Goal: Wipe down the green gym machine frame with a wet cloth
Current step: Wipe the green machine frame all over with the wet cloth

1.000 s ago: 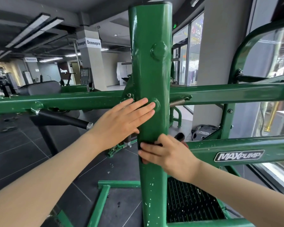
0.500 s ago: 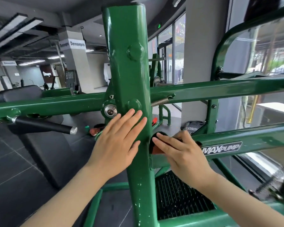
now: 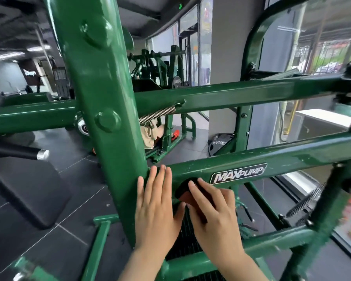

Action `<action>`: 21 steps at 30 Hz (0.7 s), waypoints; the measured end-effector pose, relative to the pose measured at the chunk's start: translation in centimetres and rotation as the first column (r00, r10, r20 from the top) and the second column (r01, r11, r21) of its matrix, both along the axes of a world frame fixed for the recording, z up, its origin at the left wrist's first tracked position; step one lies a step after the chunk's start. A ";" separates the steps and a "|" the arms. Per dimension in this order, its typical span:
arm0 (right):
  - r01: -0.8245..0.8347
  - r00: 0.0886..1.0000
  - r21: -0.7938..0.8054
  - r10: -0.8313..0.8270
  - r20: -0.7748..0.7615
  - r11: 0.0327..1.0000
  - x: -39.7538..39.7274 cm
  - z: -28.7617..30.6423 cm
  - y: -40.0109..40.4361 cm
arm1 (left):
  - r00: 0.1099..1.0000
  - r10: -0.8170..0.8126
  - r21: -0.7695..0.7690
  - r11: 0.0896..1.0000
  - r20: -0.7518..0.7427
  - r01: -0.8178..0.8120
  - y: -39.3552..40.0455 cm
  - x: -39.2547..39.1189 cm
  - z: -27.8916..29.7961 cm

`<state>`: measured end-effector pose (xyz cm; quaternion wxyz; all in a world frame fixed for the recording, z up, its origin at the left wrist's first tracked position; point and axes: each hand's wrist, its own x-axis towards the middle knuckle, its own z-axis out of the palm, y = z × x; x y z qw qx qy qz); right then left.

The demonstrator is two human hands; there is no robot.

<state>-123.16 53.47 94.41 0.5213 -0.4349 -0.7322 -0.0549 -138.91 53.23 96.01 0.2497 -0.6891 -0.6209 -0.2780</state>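
A green gym machine frame fills the view: a thick upright post [image 3: 101, 94] and a cross beam [image 3: 292, 157] with a MAXPUMP badge [image 3: 238, 175]. My left hand [image 3: 156, 203] lies flat with straight fingers where the post meets the beam. My right hand [image 3: 213, 211] presses a dark red and black cloth [image 3: 185, 191] against the beam, just left of the badge. Most of the cloth is hidden under my fingers.
An upper green beam [image 3: 231, 94] with a metal spring [image 3: 157, 115] crosses above. A black padded bench [image 3: 24, 187] and a black handle bar [image 3: 14, 153] are at the left. Other green machines [image 3: 160, 65] stand behind, glass walls at the right. A black grille [image 3: 186, 242] lies below my hands.
The view has swung left and down, so the post now leans. My left hand slid down the post to its joint with the beam. My right hand stays pressing the cloth on the beam.
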 end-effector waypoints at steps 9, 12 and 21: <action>0.083 0.997 0.117 -0.083 -0.005 0.990 -1.0 5.2 3.0 | 0.991 0.104 0.076 0.991 0.083 -0.111 0.8 1.4 1.0; 0.109 0.982 0.152 -0.130 0.134 0.982 -1.1 5.9 4.6 | 0.988 0.146 0.046 0.988 0.057 -0.148 1.4 1.7 1.3; 0.075 0.976 0.253 -0.122 0.179 0.965 -1.8 6.1 4.0 | 0.984 0.133 0.073 0.987 0.122 -0.143 1.7 1.9 1.0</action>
